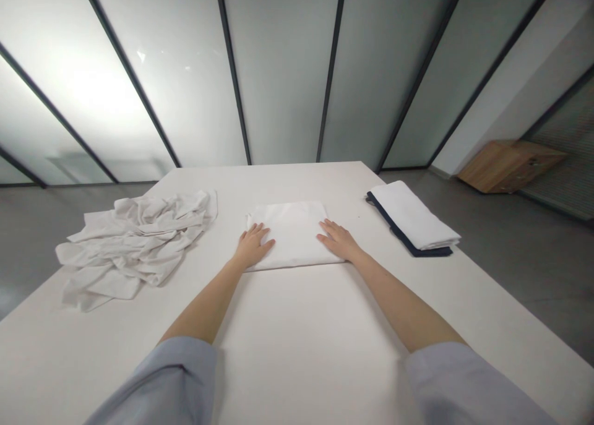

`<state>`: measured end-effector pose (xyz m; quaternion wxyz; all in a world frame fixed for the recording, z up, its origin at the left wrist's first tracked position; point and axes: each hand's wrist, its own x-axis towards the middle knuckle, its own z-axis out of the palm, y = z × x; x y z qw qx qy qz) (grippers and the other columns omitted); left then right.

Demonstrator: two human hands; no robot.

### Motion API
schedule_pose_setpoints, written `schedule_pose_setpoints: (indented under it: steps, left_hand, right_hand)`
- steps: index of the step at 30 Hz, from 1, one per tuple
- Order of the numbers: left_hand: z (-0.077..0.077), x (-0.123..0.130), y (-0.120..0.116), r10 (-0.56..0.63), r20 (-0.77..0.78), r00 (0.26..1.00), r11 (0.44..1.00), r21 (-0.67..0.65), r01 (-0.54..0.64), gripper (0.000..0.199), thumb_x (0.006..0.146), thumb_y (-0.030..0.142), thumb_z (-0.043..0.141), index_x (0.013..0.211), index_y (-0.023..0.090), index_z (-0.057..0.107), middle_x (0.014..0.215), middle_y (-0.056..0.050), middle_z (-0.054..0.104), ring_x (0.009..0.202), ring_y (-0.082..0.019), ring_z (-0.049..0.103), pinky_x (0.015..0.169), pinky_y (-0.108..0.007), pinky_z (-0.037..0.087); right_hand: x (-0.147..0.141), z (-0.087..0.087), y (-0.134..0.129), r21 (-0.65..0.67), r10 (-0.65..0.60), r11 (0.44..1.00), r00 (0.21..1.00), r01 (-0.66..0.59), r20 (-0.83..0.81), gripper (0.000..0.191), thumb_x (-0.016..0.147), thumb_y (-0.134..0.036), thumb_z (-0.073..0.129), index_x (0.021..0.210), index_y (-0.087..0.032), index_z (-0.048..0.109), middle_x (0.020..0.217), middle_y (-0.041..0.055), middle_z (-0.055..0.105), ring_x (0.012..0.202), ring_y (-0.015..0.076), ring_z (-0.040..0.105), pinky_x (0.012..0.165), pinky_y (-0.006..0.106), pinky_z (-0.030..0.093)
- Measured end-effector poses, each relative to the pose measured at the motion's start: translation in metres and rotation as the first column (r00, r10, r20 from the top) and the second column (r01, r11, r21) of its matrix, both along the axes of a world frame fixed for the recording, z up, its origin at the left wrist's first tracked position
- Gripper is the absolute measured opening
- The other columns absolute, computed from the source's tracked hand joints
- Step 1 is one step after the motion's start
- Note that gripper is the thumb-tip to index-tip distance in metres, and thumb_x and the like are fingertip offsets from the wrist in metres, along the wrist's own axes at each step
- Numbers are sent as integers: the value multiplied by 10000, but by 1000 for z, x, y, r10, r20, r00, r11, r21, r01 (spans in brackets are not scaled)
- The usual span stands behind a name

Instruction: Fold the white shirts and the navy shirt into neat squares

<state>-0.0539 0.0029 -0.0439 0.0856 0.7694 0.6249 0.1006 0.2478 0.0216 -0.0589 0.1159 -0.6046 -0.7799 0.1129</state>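
Observation:
A folded white cloth [294, 236] lies flat in the middle of the table, its near edge nearly straight. On its left side rests my left hand [253, 247], palm down with fingers apart. My right hand [340, 240] lies the same way on the cloth's right side, fingers spread. Neither hand grips the fabric. The cloth's far left corner looks slightly uneven.
A crumpled heap of white cloth [139, 242] spreads over the left of the white table [297, 338]. To the right, a folded white cloth [413, 214] lies on a folded dark navy one [429, 252]. A wooden cabinet [505, 165] stands on the floor beyond.

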Motion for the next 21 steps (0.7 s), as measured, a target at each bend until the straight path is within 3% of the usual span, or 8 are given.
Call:
schedule_pose_setpoints:
  steps: [6, 10, 12, 15, 18, 21]
  left_hand:
    - [12, 7, -5, -67, -94, 993, 985, 152, 81, 414, 882, 421, 479, 1232, 222, 579, 1372, -92, 534, 1314, -264, 427, 1134, -524, 196]
    - [22, 25, -17, -226, -87, 970, 947, 215, 240, 371, 898, 387, 443, 1191, 219, 596, 1240, -70, 633, 1161, -218, 559, 1069, -409, 337]
    - [24, 35, -25, -303, -82, 949, 930, 194, 313, 500, 863, 526, 472, 1241, 211, 561, 1284, -86, 602, 1173, -241, 548, 1026, -396, 380]
    - [20, 45, -36, -365, -119, 923, 915, 136, 380, 767, 726, 713, 539, 1314, 222, 500, 1398, -107, 499, 1266, -291, 463, 1053, -425, 344]
    - [15, 47, -39, -366, -137, 921, 919, 104, 381, 797, 722, 739, 517, 1342, 241, 474, 1442, -100, 450, 1310, -289, 416, 1081, -414, 303]
    - [13, 45, -38, -371, -116, 921, 919, 95, 382, 806, 725, 742, 511, 1359, 247, 462, 1449, -95, 442, 1319, -287, 407, 1095, -407, 282]
  right_hand:
    - [-1, 2, -1, 18, 7, 1000, 1000, -6, -26, 616, 926, -521, 390, 1430, -166, 406, 1513, 117, 329, 1389, 240, 302, 1130, 383, 237]
    - [-6, 2, -3, 33, -11, 999, 1000, 12, -24, 592, 921, -508, 418, 1405, -167, 438, 1493, 115, 369, 1374, 237, 331, 1123, 379, 248]
    - [-9, 4, -6, 36, -27, 999, 1000, 27, 1, 580, 924, -487, 425, 1395, -150, 445, 1487, 127, 378, 1365, 243, 345, 1117, 379, 255]
    - [-15, 10, -12, 75, -52, 996, 996, 47, 67, 551, 914, -464, 448, 1364, -147, 476, 1466, 138, 407, 1341, 268, 376, 1096, 398, 281]
    - [-23, 20, -22, 213, -59, 976, 992, 34, 115, 495, 897, -424, 486, 1310, -156, 529, 1446, 140, 435, 1335, 301, 369, 1081, 443, 278]
    - [-34, 32, -33, 295, 51, 952, 992, -83, 113, 363, 922, -315, 443, 1212, -177, 610, 1358, 120, 536, 1275, 262, 441, 1062, 410, 286]
